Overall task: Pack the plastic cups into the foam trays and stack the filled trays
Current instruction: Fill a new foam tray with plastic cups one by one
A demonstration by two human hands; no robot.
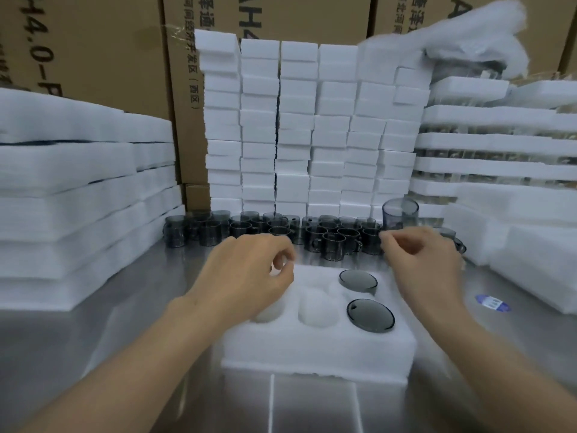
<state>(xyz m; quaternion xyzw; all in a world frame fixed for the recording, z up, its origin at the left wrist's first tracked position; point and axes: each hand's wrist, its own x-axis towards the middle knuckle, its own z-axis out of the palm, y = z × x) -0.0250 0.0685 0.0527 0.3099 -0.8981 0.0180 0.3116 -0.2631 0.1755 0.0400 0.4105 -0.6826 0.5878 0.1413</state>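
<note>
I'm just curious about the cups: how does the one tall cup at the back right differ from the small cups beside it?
The tall cup stands well above the small cups. The tall cup shows no handle; the small cups have side handles. It looks paler, they darker. It stands alone; they crowd in rows. Both are smoky grey, see-through and upright on the steel table.

**Materials and Finish**

Foam tray (312, 348): white expanded foam, matt, finely grained.
Cups (334, 245): smoke-grey translucent plastic, smooth, glossy.
Table (150, 307): brushed metal, dull sheen, soft reflections.
Foam blocks (296, 135): white, matt.
Cartons (103, 57): brown printed cardboard, matt.
Sticker (492, 303): glossy.
</note>
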